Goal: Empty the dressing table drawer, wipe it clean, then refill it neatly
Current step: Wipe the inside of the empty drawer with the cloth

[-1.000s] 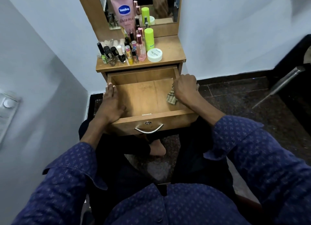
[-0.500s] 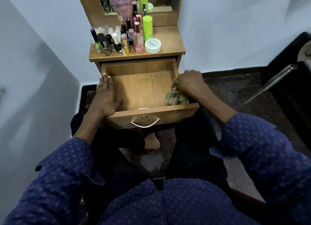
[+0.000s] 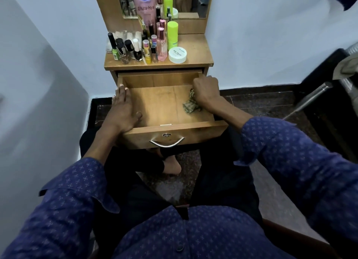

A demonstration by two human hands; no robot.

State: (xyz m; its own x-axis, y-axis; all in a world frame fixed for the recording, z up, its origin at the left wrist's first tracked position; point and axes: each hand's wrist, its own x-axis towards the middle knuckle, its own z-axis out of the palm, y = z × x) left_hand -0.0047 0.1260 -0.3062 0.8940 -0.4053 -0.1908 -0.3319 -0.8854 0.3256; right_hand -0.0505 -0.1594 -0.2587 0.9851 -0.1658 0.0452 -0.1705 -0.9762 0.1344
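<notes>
Inside the drawer (image 3: pixel 164 103): wiping the right side.
Right hand (image 3: pixel 206 96), fingers curled on the cloth (image 3: pixel 190 105), should sweep every corner; left hand (image 3: pixel 122 111), fingers straight and together, steadies the rim.

Metal pole (image 3: pixel 310 99) beside dark floor (image 3: pixel 271 103)

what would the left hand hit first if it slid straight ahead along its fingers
Probably the dressing table's front frame at the drawer opening; the left hand lies along the drawer's left wall, though depth is unclear.
</notes>
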